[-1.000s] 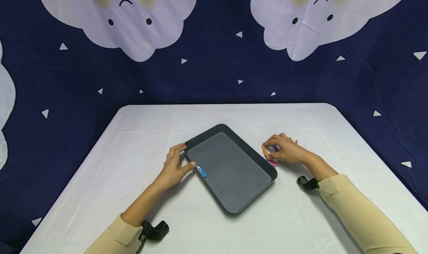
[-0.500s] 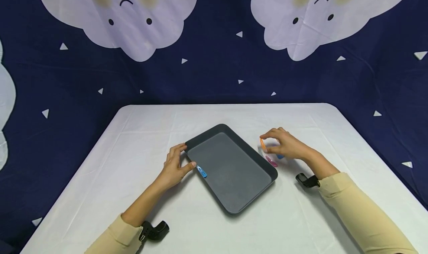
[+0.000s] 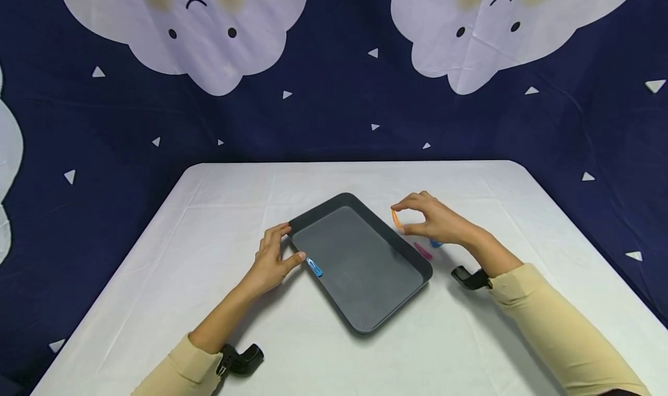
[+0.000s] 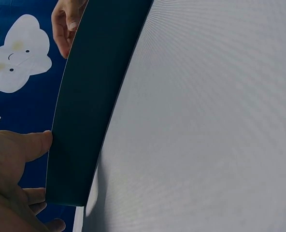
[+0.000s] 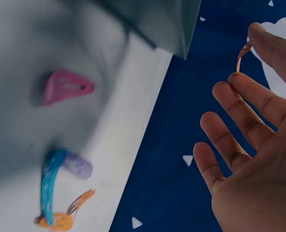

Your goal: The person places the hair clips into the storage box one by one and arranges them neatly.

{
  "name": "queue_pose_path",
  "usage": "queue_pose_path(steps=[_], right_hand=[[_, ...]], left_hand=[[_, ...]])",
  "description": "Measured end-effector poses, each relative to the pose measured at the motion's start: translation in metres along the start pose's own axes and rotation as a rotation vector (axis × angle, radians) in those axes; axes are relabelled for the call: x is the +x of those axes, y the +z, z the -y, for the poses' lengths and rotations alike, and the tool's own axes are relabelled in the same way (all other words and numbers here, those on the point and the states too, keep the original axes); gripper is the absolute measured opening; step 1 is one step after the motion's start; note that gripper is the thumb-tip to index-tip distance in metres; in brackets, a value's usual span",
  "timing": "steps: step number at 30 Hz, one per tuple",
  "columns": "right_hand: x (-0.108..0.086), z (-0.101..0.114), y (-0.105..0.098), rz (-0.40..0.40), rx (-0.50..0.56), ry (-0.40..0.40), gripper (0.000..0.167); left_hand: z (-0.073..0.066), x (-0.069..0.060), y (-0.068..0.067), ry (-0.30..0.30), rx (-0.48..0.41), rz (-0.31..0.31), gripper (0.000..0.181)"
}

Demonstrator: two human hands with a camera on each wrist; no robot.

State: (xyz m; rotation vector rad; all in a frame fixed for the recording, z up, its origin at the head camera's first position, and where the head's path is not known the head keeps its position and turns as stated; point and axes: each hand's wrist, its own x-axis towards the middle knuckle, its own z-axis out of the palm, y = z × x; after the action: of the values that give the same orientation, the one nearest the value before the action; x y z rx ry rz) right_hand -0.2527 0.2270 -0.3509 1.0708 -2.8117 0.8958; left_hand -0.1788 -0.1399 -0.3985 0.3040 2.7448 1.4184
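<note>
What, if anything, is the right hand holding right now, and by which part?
An orange hair clip, pinched at its two ends by the right hand, between thumb and index finger.

A white, cloth-covered surface (image 3: 130,303) with rounded far corners and faint fold creases carries everything. On it, turned diagonally, sits a dark grey, rectangular, shallow-walled tray (image 3: 355,268). Just beside the tray's right wall lies a pink, teardrop-shaped hair clip (image 5: 68,88). Apart from that one, a small cluster rests on the cloth: a long, curved blue hair clip (image 5: 50,183), with a rounded purple hair clip (image 5: 78,165) near one end and an orange hair clip (image 5: 62,222) near the other.
</note>
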Motion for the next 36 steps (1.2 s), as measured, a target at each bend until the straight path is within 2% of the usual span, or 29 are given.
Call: queue_pose_path(steps=[13, 26, 36], right_hand=[[0.019, 0.030, 0.008, 0.046, 0.022, -0.029, 0.051], [0.040, 0.055, 0.023, 0.083, 0.024, -0.114, 0.047], [0.053, 0.070, 0.038, 0.139, 0.000, -0.117, 0.049]], left_hand=[[0.001, 0.001, 0.000, 0.002, 0.012, 0.001, 0.072], [0.000, 0.001, 0.000, -0.008, 0.011, -0.001, 0.071], [0.000, 0.000, 0.000, 0.001, 0.015, -0.012, 0.071]])
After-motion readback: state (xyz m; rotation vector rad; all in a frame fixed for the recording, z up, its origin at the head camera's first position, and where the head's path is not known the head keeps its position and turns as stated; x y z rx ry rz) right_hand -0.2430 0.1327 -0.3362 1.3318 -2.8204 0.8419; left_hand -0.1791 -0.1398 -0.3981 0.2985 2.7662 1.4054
